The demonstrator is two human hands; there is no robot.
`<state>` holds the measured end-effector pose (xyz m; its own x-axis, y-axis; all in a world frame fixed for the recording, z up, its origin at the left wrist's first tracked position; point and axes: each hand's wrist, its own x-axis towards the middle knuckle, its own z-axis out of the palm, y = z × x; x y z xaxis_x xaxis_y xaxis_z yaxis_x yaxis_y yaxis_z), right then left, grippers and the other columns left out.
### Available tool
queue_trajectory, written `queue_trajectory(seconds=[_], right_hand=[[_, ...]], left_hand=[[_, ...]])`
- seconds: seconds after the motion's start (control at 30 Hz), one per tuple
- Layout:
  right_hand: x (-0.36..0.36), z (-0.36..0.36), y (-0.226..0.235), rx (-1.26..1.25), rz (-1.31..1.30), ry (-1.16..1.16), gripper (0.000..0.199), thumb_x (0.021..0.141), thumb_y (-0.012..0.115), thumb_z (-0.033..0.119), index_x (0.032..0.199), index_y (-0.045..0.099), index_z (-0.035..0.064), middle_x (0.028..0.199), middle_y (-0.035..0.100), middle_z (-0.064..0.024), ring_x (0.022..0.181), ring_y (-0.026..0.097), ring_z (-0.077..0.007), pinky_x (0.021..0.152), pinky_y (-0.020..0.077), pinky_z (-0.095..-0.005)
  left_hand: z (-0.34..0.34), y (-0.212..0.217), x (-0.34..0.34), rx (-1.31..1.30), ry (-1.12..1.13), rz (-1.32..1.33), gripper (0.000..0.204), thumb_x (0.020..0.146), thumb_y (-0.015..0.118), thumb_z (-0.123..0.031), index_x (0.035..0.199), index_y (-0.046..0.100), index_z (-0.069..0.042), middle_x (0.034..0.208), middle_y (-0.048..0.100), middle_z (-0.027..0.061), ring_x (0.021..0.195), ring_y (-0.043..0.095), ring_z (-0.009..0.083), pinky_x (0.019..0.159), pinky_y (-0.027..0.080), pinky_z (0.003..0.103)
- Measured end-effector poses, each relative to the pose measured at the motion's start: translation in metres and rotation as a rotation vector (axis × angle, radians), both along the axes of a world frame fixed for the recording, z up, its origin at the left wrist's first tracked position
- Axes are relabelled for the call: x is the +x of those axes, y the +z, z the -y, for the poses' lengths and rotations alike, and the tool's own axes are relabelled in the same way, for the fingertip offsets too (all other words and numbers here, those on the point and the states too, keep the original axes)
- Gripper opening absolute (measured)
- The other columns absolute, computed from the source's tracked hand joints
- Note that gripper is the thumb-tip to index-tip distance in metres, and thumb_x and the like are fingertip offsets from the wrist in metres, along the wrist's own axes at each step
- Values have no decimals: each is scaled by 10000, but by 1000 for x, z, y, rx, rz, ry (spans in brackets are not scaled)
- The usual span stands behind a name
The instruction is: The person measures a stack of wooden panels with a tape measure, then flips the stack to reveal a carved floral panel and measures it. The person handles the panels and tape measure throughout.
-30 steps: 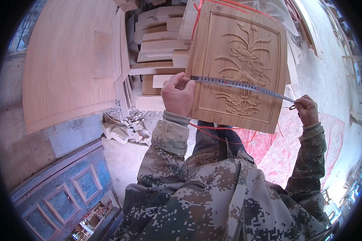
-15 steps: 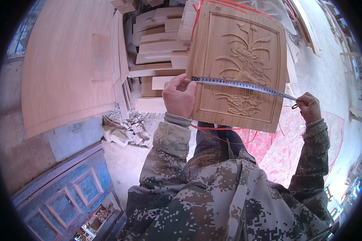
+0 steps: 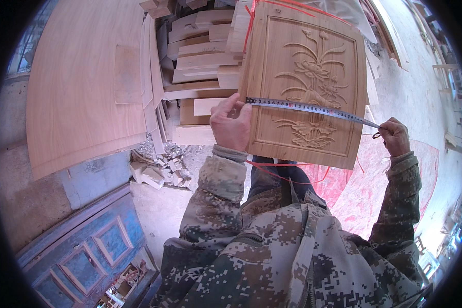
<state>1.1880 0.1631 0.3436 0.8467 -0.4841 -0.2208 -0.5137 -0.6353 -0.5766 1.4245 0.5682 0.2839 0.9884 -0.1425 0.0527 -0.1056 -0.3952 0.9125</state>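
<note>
We're measuring width, apparently: tape [image 3: 313, 108] across the carved panel [image 3: 305, 77] before us, left hand [image 3: 231, 126] pinching its end at the panel's left edge, right hand [image 3: 395, 137] clamped on it beyond the right; reading calls for steady tension.

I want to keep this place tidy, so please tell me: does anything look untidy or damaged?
Yes. Wood scraps lie in a loose, jumbled heap on the floor, unlike the stacked boards beyond them. The blue door has patchy, worn-looking paint. The carved board under the tape measure shows no clear damage.
</note>
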Motion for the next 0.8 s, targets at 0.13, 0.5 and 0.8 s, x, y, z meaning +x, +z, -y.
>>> queue_trajectory(seconds=[0.13,0.5,0.8], right_hand=[[-2,0,2,-6,33,17,63,870,685,-7,828,730,-19,802,643,-69,712,611,-163,649,470,-320],[1,-2,0,183,101,-95,113,904,688,20,802,718,-19,788,593,-8,579,531,-88,499,399,-285],[9,-23,-13,218,141,-89,107,899,702,53,823,718,-20,803,595,-25,592,544,-93,508,413,-295]], left_hand=[[-2,-1,-5,94,-6,58,428,877,775,-31,1295,707,33,972,721,33,760,603,67,710,538,246],[-10,-4,-17,-13,17,-12,590,885,762,-31,1432,576,88,1077,752,72,849,666,97,791,563,247],[-4,5,-3,99,19,49,168,860,804,-79,994,792,21,883,739,66,773,665,122,737,541,271]])
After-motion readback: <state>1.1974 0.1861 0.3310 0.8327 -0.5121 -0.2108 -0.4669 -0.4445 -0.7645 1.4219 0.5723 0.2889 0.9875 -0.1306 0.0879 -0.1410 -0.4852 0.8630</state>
